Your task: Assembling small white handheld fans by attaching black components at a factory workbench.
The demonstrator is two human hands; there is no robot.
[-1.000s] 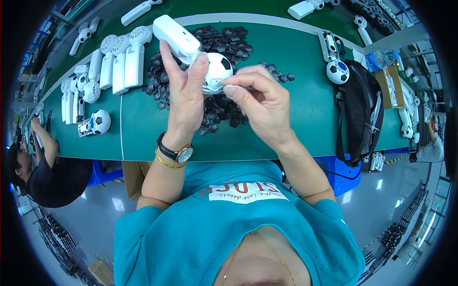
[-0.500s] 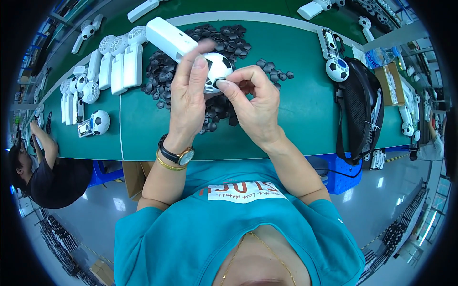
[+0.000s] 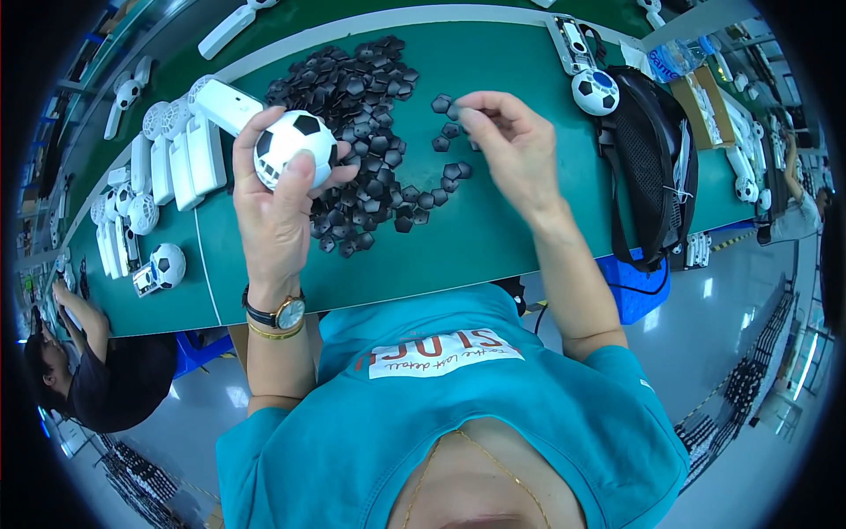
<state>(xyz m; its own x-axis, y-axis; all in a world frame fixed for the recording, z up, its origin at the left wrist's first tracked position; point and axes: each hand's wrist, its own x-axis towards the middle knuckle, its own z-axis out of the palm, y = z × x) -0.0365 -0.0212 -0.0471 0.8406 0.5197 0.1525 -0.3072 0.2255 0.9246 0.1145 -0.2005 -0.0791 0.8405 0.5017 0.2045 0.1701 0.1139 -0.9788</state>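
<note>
My left hand [image 3: 278, 207] is wrapped round the ball-shaped head of a white handheld fan [image 3: 295, 145], patterned like a football with black patches. The fan's white oblong body [image 3: 227, 106] sticks out to the upper left, past my fingers. Over the table to the right, my right hand [image 3: 515, 145] has thumb and forefinger pinched at a small black pentagon piece [image 3: 453, 112], which the fingertips partly cover. Other loose black pentagon pieces [image 3: 450, 130] lie next to these fingertips. A big heap of the same pieces [image 3: 352, 97] spreads between my hands.
Several white fans [image 3: 181, 163] stand in rows at the left, near a football-headed one [image 3: 166, 266]. A black bag [image 3: 652, 167] lies at the right, beside another football-headed fan [image 3: 596, 92], a water bottle [image 3: 679, 60] and a carton [image 3: 705, 110]. Another person [image 3: 106, 379] sits at far left.
My left hand has carried the fan left, turning its head. My right hand has come off the ball and moved right to the loose black pieces. The whole view has shifted.
</note>
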